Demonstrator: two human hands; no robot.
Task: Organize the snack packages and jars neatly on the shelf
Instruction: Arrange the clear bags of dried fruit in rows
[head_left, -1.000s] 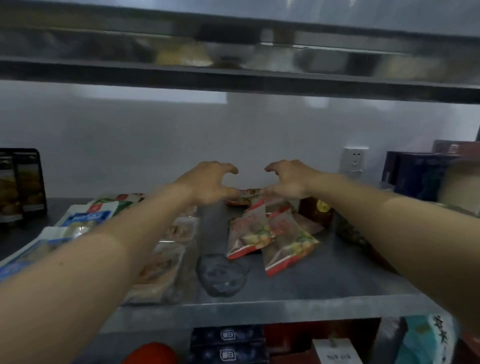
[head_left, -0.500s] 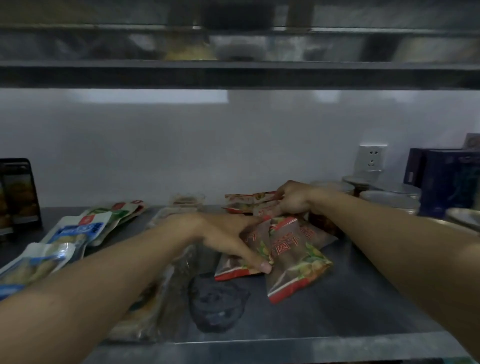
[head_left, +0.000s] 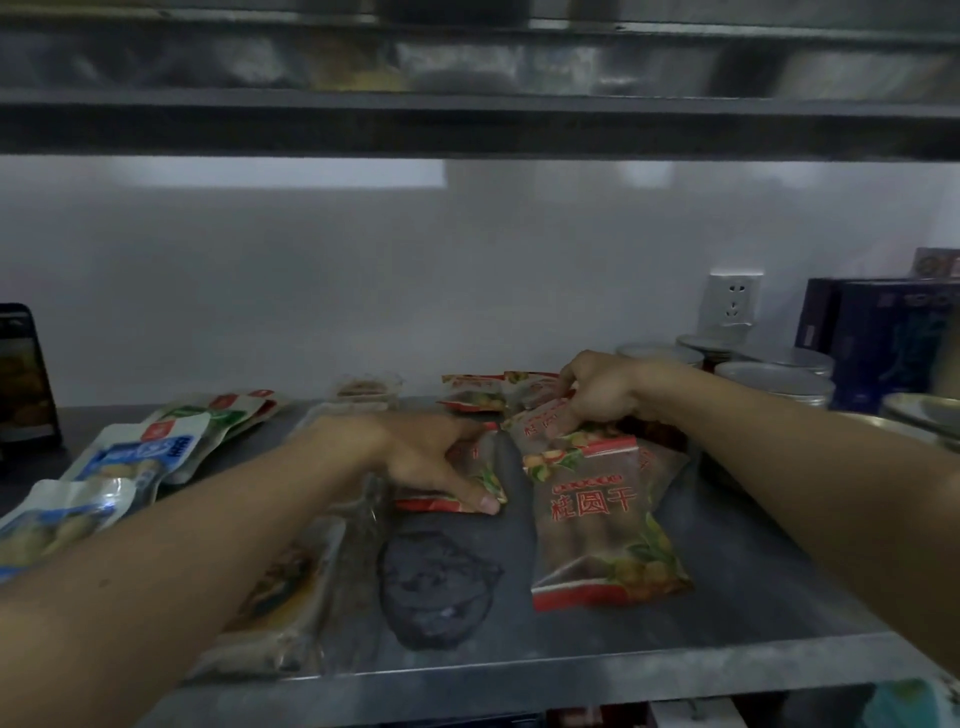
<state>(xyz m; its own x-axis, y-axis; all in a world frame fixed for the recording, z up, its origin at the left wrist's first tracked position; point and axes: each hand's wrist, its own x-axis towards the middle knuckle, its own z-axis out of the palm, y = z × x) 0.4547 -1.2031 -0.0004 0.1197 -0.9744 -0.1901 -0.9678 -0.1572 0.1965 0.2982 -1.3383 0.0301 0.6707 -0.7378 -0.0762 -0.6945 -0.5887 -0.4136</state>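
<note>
The grey metal shelf (head_left: 727, 623) sat beneath an upper shelf board (head_left: 467, 119), backed by a white wall (head_left: 363, 286) with a wall socket (head_left: 732, 309) at right. At centre frame the left hand (head_left: 426, 457) lay on a red-edged packet (head_left: 480, 470), fingers fairly straight, thumb pressing its lower edge. The right hand (head_left: 597, 395), fingers curled, pinched the top of a second packet (head_left: 540, 423), just behind the large front packet (head_left: 597, 525). Lidded jars (head_left: 774, 382) and dark blue boxes (head_left: 883, 338) stood at right; blue-and-white pouches (head_left: 135, 457) lay at left.
</note>
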